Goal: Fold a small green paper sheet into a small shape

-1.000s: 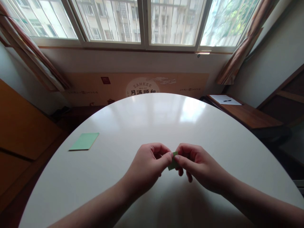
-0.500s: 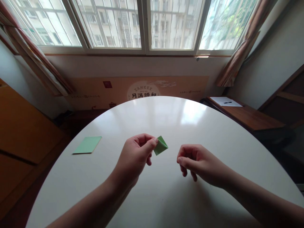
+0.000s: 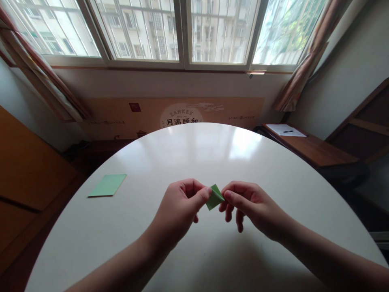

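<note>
A small piece of folded green paper (image 3: 215, 198) is held above the table, a crease running across it toward its right corner. My left hand (image 3: 187, 207) pinches its left side between thumb and forefinger. At the right corner, my right hand (image 3: 247, 202) has its thumb and forefinger closed on the tip, while its other fingers curl loosely below. The fingers partly cover both sides of the paper. On the left of the table lies a flat stack of light green square paper (image 3: 107, 185).
The round white table (image 3: 170, 156) shows a window reflection near its far edge. Beyond its right side stands a brown wooden desk (image 3: 330, 152) with a white sheet (image 3: 282, 129) and a dark pen on it. A printed panel (image 3: 237, 109) lines the wall below the window.
My left hand has moved slightly right and down with the folded paper. My right hand has moved left, and its fingertips now meet the paper's right corner.
</note>
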Tool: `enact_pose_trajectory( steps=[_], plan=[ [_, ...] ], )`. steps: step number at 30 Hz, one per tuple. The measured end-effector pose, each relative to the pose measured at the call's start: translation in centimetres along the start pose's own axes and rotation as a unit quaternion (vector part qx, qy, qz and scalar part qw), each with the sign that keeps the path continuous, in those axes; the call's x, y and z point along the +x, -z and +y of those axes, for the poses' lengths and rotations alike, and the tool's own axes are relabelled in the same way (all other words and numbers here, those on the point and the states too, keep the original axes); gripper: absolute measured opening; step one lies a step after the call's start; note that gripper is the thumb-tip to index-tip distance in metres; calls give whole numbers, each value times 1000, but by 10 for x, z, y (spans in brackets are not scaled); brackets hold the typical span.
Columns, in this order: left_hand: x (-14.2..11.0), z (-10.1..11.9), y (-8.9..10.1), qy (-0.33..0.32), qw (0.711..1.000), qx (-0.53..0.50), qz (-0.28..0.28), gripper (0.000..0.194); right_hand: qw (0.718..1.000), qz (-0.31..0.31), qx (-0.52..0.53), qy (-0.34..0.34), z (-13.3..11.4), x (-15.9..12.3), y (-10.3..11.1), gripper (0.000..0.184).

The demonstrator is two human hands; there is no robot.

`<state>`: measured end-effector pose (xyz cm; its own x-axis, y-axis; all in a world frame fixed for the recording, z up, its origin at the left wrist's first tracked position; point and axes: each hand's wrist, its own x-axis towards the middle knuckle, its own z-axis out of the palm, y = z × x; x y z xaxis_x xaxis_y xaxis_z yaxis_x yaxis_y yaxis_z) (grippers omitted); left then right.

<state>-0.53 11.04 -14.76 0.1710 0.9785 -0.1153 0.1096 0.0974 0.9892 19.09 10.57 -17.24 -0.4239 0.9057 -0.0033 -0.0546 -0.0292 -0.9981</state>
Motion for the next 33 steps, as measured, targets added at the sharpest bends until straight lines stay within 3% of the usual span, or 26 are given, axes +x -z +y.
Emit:
enact_pose_trajectory(
  steps=[14, 21, 33],
  plan=[
    [4, -2, -2, 21, 995, 38, -88, 30, 998, 45, -4, -52, -4, -5, 0, 28],
    [5, -4, -1, 31, 993, 44, -101, 29, 996, 42, 22, -75, -4, -2, -1, 26],
    [6, -2, -1, 31, 995, 34, -92, 34, 997, 61, 4, -48, -2, -2, -2, 29]
  ],
)
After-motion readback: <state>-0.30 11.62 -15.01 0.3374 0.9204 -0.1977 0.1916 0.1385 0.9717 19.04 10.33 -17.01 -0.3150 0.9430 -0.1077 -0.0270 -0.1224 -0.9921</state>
